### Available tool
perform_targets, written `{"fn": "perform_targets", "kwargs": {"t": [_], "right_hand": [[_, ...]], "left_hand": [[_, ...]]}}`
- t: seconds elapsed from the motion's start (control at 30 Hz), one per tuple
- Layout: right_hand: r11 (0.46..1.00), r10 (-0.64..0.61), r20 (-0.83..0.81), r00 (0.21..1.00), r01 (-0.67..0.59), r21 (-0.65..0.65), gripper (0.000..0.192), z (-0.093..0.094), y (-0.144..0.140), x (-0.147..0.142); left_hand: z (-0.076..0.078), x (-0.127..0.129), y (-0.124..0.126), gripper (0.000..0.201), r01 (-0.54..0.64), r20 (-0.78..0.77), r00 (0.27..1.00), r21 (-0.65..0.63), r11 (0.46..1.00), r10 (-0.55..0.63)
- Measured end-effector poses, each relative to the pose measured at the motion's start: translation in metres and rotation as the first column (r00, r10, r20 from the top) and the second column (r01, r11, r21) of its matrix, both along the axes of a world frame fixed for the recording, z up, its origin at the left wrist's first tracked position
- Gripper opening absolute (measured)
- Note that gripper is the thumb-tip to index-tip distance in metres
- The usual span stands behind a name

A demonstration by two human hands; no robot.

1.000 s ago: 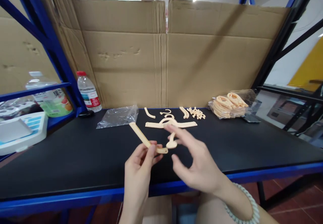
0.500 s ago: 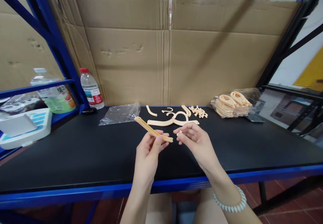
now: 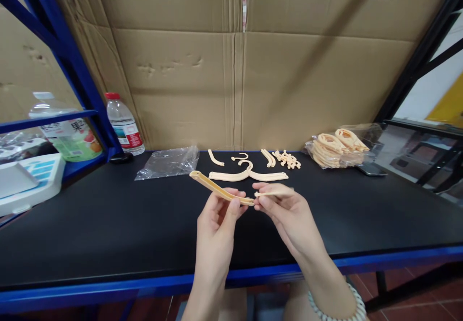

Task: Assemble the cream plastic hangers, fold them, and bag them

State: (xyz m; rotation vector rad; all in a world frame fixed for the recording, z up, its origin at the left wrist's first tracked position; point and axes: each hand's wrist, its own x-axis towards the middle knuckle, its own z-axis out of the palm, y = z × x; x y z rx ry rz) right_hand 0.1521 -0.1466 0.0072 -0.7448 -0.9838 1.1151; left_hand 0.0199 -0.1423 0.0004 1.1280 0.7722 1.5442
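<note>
My left hand is closed on a beige plastic hanger arm, channelled along its length, which slants up to the left. Between the thumb and fingers of my right hand is a beige hanger hook, seen almost edge-on. The hook's small end is close to the right end of the hanger arm; whether they touch I cannot tell. Beyond my hands lies an assembled hanger with its hook toward the cardboard. Behind it are another loose hook, a loose arm and two arms side by side.
A pile of small hooks lies right of the loose arms. Farther right sits a clear bag of beige parts beside a phone. On the left are an empty plastic bag, a red-capped bottle and a white device.
My right hand has turned the hook from a curved outline to nearly edge-on and brought its end closer to the hanger arm. The view has tilted down slightly.
</note>
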Motion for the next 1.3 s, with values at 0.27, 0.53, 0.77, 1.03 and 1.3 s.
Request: {"fn": "perform_targets", "kwargs": {"t": [0.27, 0.53, 0.77, 1.03, 1.3], "right_hand": [[0.988, 0.075, -0.017, 0.997, -0.076, -0.137, 0.018, -0.0012, -0.0017, 0.0033], [0.970, 0.186, 0.066, 0.980, -0.172, -0.173, 0.020, 0.0025, -0.0055, 0.0037], [0.968, 0.199, 0.064, 0.978, -0.186, -0.169, 0.021, 0.0035, -0.0054, 0.0009], [0.982, 0.137, 0.092, 0.986, -0.123, -0.146, 0.024, 0.0025, -0.0041, 0.0004], [0.959, 0.204, 0.006, 0.979, -0.199, -0.203, 0.024, 0.0028, -0.0040, 0.0019]], "left_hand": [[-0.0009, 0.0004, -0.0035, 0.017, -0.003, -0.053, 0.999, -0.005, 1.000, 0.003], [-0.0030, -0.0004, -0.0051, 0.016, 0.013, -0.070, 0.997, 0.013, 1.000, -0.012], [-0.0015, -0.0001, -0.0069, 0.015, -0.020, -0.108, 0.994, 0.022, 1.000, 0.022], [-0.0012, -0.0005, -0.0075, 0.014, -0.011, -0.078, 0.997, 0.003, 1.000, 0.011], [-0.0009, -0.0007, -0.0078, 0.014, -0.033, -0.101, 0.994, 0.003, 0.999, 0.033]]}}
